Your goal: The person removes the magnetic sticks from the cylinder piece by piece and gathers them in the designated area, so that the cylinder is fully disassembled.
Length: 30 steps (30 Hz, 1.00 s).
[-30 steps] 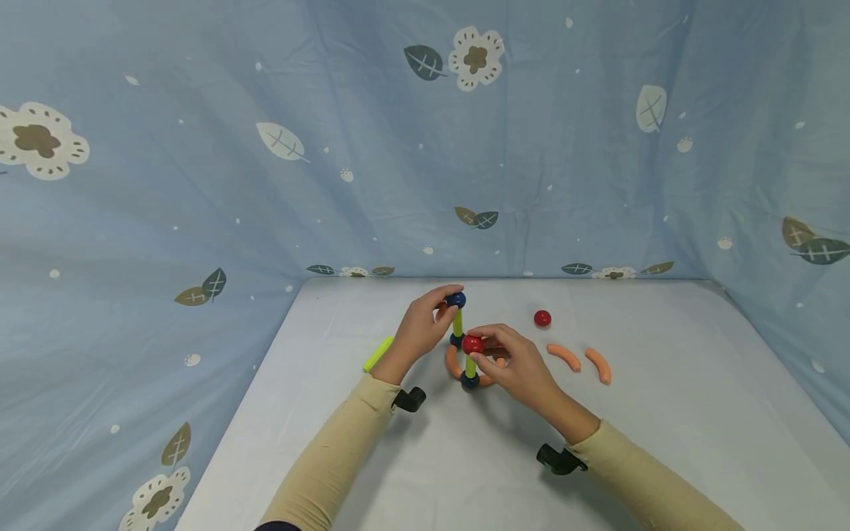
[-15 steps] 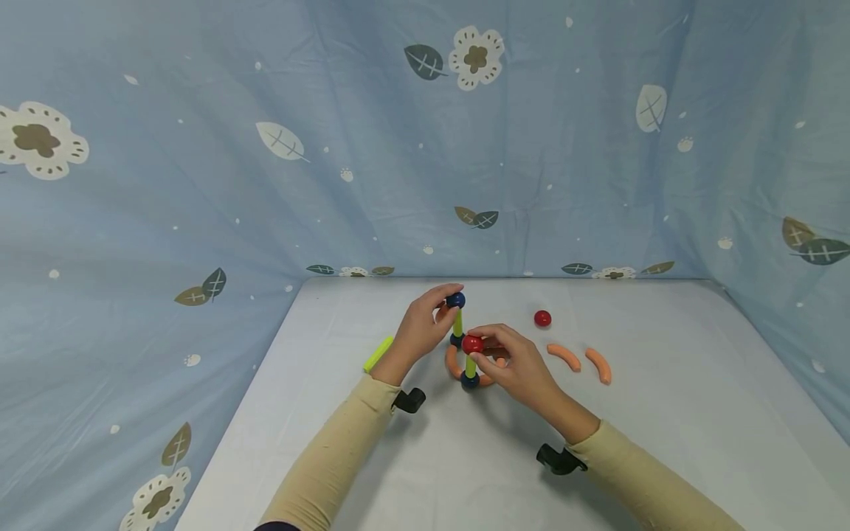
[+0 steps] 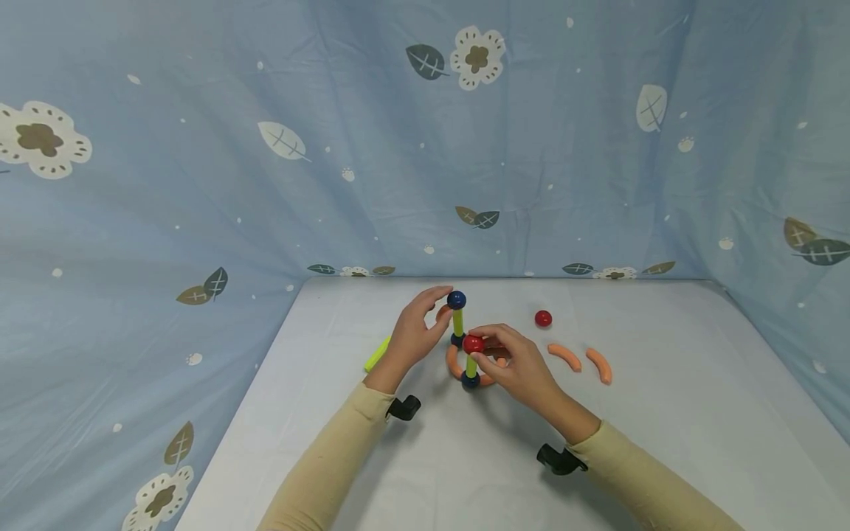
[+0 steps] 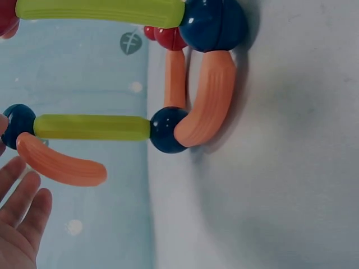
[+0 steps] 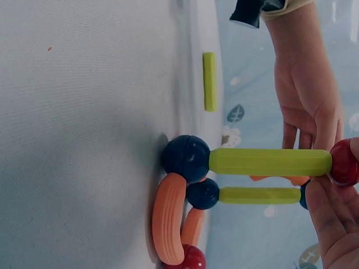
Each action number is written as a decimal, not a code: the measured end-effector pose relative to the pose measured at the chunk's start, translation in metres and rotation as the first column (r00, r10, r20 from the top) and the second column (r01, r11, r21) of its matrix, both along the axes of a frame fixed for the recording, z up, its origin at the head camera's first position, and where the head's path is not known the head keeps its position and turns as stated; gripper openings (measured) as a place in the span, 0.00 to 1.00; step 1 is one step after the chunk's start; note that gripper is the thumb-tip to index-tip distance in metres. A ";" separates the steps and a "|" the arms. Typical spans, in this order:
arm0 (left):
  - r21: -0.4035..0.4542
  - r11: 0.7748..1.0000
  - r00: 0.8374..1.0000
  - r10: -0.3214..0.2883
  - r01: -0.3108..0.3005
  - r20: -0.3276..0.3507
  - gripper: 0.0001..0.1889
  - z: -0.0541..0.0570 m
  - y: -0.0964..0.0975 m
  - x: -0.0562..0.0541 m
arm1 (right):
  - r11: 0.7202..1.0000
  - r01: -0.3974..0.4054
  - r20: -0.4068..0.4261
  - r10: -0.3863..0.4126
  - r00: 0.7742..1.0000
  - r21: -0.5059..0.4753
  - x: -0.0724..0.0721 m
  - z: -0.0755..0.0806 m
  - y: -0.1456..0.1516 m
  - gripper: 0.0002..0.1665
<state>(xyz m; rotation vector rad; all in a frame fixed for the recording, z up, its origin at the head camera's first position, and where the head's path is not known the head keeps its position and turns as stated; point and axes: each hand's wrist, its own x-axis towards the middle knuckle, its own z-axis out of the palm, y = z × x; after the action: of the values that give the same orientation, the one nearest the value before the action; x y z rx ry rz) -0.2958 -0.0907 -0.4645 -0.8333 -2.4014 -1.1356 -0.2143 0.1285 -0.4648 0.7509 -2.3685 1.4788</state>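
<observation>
A ball-and-rod structure stands on the table. Its base has blue balls [image 4: 169, 130] and curved orange rods [image 4: 216, 95] joined in a ring, with red balls [image 5: 193, 258] on the far side. Two yellow-green rods [image 4: 92, 128] rise from the base. On the rear rod sits a blue ball [image 3: 456, 300], from which a curved orange rod [image 4: 64, 162] sticks out sideways. My left hand [image 3: 413, 335] is beside that ball, fingers extended and spread, fingertips right at it. My right hand [image 3: 518, 365] pinches the red ball [image 3: 474, 344] topping the front rod [image 5: 269, 162].
Left of the structure lies a loose yellow-green rod [image 3: 377, 355]. To the right are a loose red ball [image 3: 543, 318] and two curved orange rods, one nearer [image 3: 564, 357] and one farther right [image 3: 599, 366]. A patterned blue curtain [image 3: 372, 206] backs the white table.
My left hand has loosened from the upper blue ball and drawn slightly left, leaving the ball on its rod. The right hand has stayed on the red ball.
</observation>
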 end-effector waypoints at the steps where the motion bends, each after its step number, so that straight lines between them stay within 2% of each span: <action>1: 0.005 1.000 1.000 0.002 -0.002 0.001 0.22 -0.001 -0.001 0.001 | 1.000 0.002 0.000 -0.002 1.000 0.003 0.000 0.000 0.000 0.22; 8: 0.012 1.000 0.997 0.021 -0.022 0.067 0.24 -0.007 -0.005 0.010 | 1.000 0.004 -0.011 -0.004 1.000 0.003 0.000 -0.001 0.000 0.22; 12: 0.024 0.999 0.996 0.040 -0.042 0.083 0.25 -0.011 -0.008 0.014 | 1.000 0.003 -0.013 -0.003 1.000 0.004 0.000 0.000 0.000 0.22; 22: 0.072 0.995 0.993 0.069 -0.076 0.091 0.25 -0.024 -0.018 0.026 | 1.000 0.018 0.002 -0.018 1.000 0.016 0.001 0.000 -0.001 0.23; 30: 0.107 0.988 0.992 0.101 -0.109 0.076 0.23 -0.035 -0.018 0.039 | 1.000 0.009 -0.007 -0.009 1.000 0.008 0.000 0.000 -0.001 0.23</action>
<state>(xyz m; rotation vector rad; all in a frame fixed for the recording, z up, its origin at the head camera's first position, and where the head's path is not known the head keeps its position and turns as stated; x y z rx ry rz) -0.2563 -0.1092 -0.4998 -0.6334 -2.3819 -1.2624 -0.2143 0.1277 -0.4646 0.7451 -2.3711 1.4615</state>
